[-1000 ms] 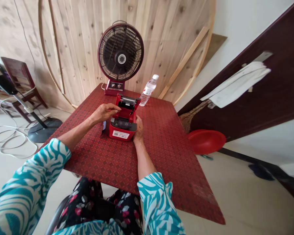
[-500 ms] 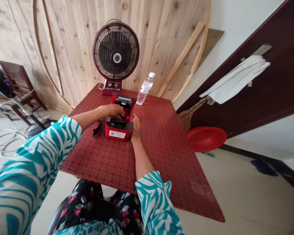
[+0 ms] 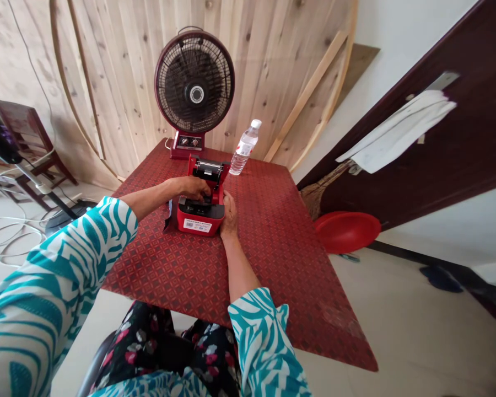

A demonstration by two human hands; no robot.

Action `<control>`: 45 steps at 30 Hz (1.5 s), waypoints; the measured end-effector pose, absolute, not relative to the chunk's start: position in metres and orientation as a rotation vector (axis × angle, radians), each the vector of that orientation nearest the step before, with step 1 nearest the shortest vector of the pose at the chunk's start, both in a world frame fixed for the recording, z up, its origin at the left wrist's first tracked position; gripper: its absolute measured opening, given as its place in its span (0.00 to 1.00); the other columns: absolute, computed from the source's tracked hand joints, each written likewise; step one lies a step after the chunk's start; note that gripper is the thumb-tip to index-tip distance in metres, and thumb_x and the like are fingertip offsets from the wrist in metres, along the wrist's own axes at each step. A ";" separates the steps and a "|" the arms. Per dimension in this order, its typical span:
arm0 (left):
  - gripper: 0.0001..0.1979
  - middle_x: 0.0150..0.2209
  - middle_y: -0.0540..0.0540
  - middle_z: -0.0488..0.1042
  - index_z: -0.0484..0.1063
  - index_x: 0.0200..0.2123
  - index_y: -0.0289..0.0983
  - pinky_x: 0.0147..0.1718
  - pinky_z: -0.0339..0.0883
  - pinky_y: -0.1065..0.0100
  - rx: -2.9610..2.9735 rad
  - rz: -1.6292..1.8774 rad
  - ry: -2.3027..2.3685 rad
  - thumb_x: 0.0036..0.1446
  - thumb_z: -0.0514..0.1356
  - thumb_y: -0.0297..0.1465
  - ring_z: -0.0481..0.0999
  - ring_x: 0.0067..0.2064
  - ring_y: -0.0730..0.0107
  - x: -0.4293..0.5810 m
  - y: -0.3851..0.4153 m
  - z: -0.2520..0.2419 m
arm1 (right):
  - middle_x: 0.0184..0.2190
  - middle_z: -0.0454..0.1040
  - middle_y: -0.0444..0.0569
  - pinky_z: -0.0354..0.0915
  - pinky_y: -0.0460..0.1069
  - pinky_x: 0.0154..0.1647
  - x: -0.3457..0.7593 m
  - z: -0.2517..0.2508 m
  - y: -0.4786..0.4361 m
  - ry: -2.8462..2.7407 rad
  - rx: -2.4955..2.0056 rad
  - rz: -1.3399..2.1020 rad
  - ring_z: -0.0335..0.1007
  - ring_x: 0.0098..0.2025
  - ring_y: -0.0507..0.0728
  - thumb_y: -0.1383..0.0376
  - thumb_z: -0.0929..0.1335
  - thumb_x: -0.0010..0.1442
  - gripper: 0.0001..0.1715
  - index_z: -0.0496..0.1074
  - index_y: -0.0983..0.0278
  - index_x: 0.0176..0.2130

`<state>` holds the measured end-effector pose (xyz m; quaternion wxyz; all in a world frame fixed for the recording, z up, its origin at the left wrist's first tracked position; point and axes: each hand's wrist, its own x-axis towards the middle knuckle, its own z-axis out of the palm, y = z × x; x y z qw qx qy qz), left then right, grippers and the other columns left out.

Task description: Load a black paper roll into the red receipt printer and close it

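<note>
One red device (image 3: 201, 211) sits against the right grip (image 3: 230, 216).

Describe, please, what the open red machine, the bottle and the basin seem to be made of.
Open red machine: probably hard plastic, smooth and slightly glossy; moulded, rounded corners suggest it.
Bottle: probably thin clear plastic, judging by its see-through, ribbed wall.
Basin: likely plastic, smooth, evenly red with a soft sheen.
</note>
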<state>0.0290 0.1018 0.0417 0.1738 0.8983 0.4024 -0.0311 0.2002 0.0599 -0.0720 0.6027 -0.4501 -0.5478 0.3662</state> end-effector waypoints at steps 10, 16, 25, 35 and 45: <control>0.18 0.42 0.47 0.79 0.75 0.46 0.35 0.42 0.65 0.72 2.420 0.259 1.159 0.50 0.61 0.28 0.76 0.42 0.68 0.023 0.088 0.041 | 0.57 0.73 0.55 0.57 0.60 0.66 0.201 -0.073 0.062 -1.280 -1.047 0.835 0.66 0.60 0.59 0.43 0.58 0.61 0.34 0.72 0.61 0.53; 0.17 0.40 0.45 0.80 0.76 0.45 0.32 0.40 0.68 0.71 2.229 0.475 1.211 0.50 0.62 0.28 0.77 0.39 0.69 0.024 0.088 0.037 | 0.58 0.72 0.55 0.56 0.59 0.67 0.202 -0.074 0.062 -1.294 -1.059 0.847 0.66 0.61 0.59 0.44 0.58 0.62 0.33 0.71 0.61 0.53; 0.17 0.36 0.45 0.80 0.76 0.42 0.35 0.40 0.72 0.64 1.773 1.056 1.050 0.47 0.67 0.33 0.79 0.38 0.65 -0.017 0.064 0.046 | 0.57 0.73 0.54 0.57 0.59 0.66 0.200 -0.071 0.060 -1.278 -1.042 0.864 0.66 0.60 0.58 0.43 0.59 0.62 0.32 0.71 0.60 0.52; 0.15 0.27 0.51 0.74 0.67 0.31 0.37 0.35 0.70 0.65 1.329 1.589 1.536 0.39 0.68 0.28 0.75 0.31 0.68 -0.068 0.097 0.003 | 0.58 0.72 0.57 0.56 0.60 0.66 0.203 -0.072 0.060 -1.281 -1.088 0.850 0.65 0.60 0.60 0.41 0.59 0.60 0.37 0.71 0.63 0.53; 0.17 0.30 0.51 0.72 0.67 0.32 0.40 0.37 0.64 0.66 1.565 1.204 1.888 0.38 0.69 0.31 0.74 0.36 0.64 -0.080 0.105 -0.032 | 0.57 0.74 0.54 0.57 0.60 0.65 0.201 -0.070 0.059 -1.272 -1.071 0.852 0.66 0.60 0.59 0.44 0.59 0.61 0.31 0.72 0.60 0.51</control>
